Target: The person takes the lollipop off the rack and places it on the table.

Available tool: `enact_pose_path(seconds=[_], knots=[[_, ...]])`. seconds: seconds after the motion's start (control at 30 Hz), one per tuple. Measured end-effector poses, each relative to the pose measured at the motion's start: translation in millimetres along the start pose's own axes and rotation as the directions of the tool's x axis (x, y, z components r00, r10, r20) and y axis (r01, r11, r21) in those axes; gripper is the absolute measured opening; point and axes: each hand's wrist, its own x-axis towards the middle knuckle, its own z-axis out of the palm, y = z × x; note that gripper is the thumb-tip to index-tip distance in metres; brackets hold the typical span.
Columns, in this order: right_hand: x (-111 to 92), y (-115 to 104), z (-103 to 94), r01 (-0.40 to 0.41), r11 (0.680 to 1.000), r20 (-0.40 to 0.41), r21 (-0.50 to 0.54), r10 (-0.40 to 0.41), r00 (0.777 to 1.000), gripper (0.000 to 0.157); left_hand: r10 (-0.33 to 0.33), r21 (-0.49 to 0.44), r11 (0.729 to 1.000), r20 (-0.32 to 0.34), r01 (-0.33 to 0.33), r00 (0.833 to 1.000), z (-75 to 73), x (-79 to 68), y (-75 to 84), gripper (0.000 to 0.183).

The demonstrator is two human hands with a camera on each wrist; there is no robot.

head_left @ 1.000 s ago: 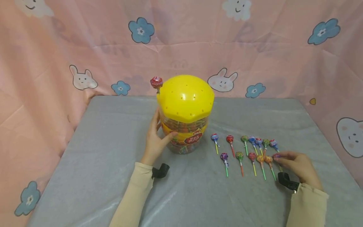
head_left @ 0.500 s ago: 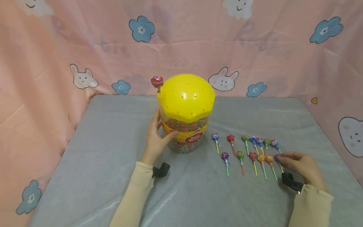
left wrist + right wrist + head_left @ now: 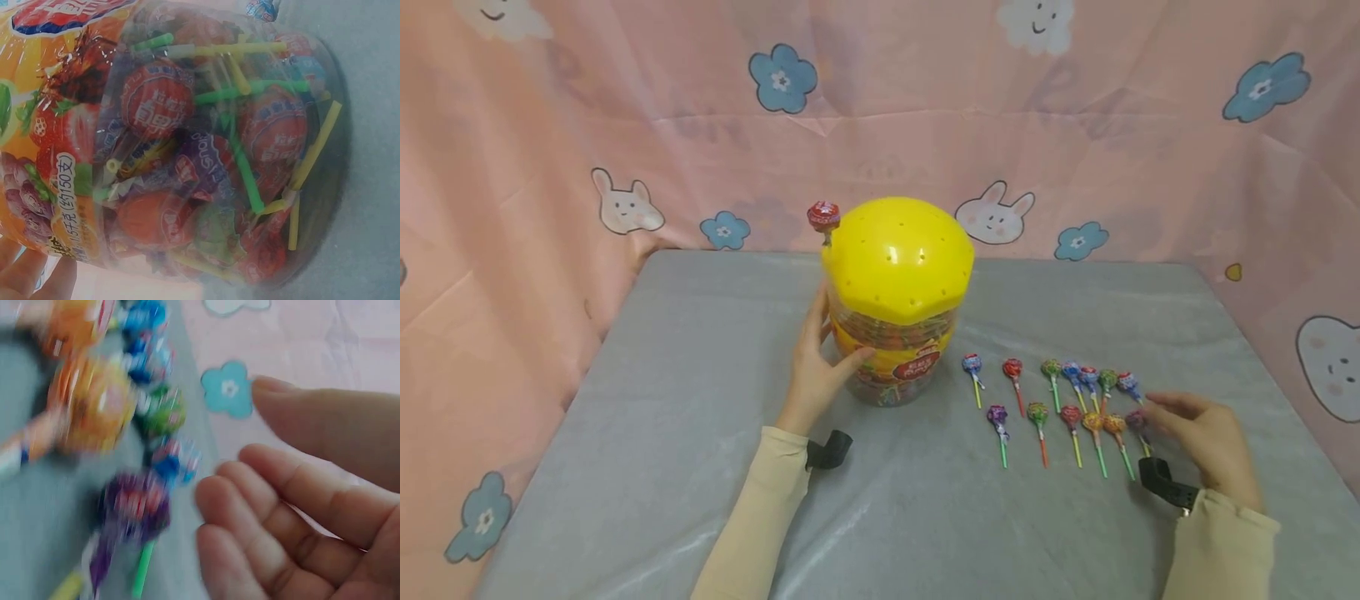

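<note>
A clear jar (image 3: 891, 396) with a yellow domed lid (image 3: 901, 250) stands on the table, filled with wrapped lollipops. My left hand (image 3: 815, 379) grips its left side, thumb across the front label and fingers round the back. In the left wrist view, lollipops (image 3: 159, 100) show through the jar's wall and a few fingertips (image 3: 59, 281) touch the label. My right hand (image 3: 1206, 437) is just right of a purple lollipop (image 3: 1137, 421) at the end of the front row. The right wrist view shows a gap between this purple lollipop (image 3: 134, 506) and the relaxed fingers, with nothing held.
Two rows of wrapped lollipops lie right of the jar, among them a red one (image 3: 1012, 368) and an orange one (image 3: 1115, 425). A red lollipop (image 3: 824, 217) sticks up at the lid's left edge. A pink patterned curtain (image 3: 880, 125) hangs behind the grey table (image 3: 700, 333).
The right hand's fingers have let go of the purple lollipop and drawn slightly off to the right; it now lies at the row's end. The left hand keeps its hold on the jar.
</note>
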Motion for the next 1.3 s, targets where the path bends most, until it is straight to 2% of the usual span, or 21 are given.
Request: enact_pose_path(seconds=[0.13, 0.23, 0.3, 0.47, 0.53, 0.6, 0.67, 0.77, 0.9, 0.93, 1.17, 1.23, 1.3], knots=[[-8.5, -21.2, 3.9, 0.037, 0.982, -0.055, 0.186, -0.027, 0.998, 0.04, 0.001, 0.003, 1.0, 0.004, -0.001, 1.0, 1.6, 0.9, -0.4, 0.107], [-15.3, -45.4, 11.0, 0.143, 0.925, -0.101, 0.353, -0.114, 0.988, 0.028, 0.013, 0.0, 1.0, 0.005, -0.013, 1.0, 3.1, 1.3, -2.0, 0.106], [-19.6, -65.1, 16.5, 0.21, 0.888, -0.122, 0.409, -0.175, 0.977, 0.027, 0.025, -0.007, 1.0, 0.005, -0.025, 1.0, 3.9, 1.3, -2.4, 0.105], [-27.9, -118.7, 24.6, 0.349, 0.825, -0.166, 0.444, -0.307, 0.937, 0.032, 0.033, -0.009, 0.999, 0.004, -0.033, 0.999, 4.8, -0.7, -1.3, 0.103], [-30.4, -139.9, 25.7, 0.388, 0.782, -0.182, 0.488, -0.344, 0.921, 0.032, 0.033, -0.009, 0.999, 0.004, -0.033, 0.999, 5.0, -1.3, -1.2, 0.103], [-31.3, -160.1, 26.7, 0.43, 0.713, -0.199, 0.554, -0.388, 0.9, 0.032, 0.033, -0.011, 0.999, 0.006, -0.033, 0.999, 5.3, -1.5, -1.9, 0.102], [-31.9, -179.7, 27.3, 0.469, 0.658, -0.218, 0.589, -0.43, 0.876, 0.03, 0.033, -0.009, 0.999, 0.006, -0.033, 0.999, 5.3, -1.3, -2.3, 0.102], [-31.8, -208.0, 28.1, 0.521, 0.565, -0.236, 0.64, -0.5, 0.833, 0.028, 0.025, -0.001, 1.0, 0.003, -0.025, 1.0, 4.6, -1.4, -2.4, 0.102], [-33.1, -245.6, 31.8, 0.575, 0.494, -0.229, 0.653, -0.594, 0.771, 0.026, 0.008, 0.005, 1.0, -0.003, -0.008, 1.0, 3.1, -1.8, -0.7, 0.104], [-33.7, -254.9, 33.3, 0.584, 0.489, -0.219, 0.648, -0.615, 0.758, 0.026, 0.004, 0.004, 1.0, -0.004, -0.004, 1.0, 2.8, -1.9, -0.5, 0.104], [-35.7, -311.6, 48.7, 0.703, 0.534, -0.126, 0.47, -0.748, 0.652, 0.028, -0.004, 0.001, 1.0, -0.008, 0.004, 1.0, -0.2, -1.5, 0.7, 0.1], [-35.3, -323.5, 53.4, 0.726, 0.529, -0.106, 0.44, -0.772, 0.627, 0.028, 0.002, 0.007, 1.0, -0.009, -0.002, 1.0, -1.0, -1.3, 0.4, 0.098], [-34.9, -333.7, 57.9, 0.737, 0.532, -0.083, 0.417, -0.785, 0.614, 0.029, 0.008, 0.013, 1.0, -0.01, -0.008, 1.0, -1.8, -1.1, 0.2, 0.097]])
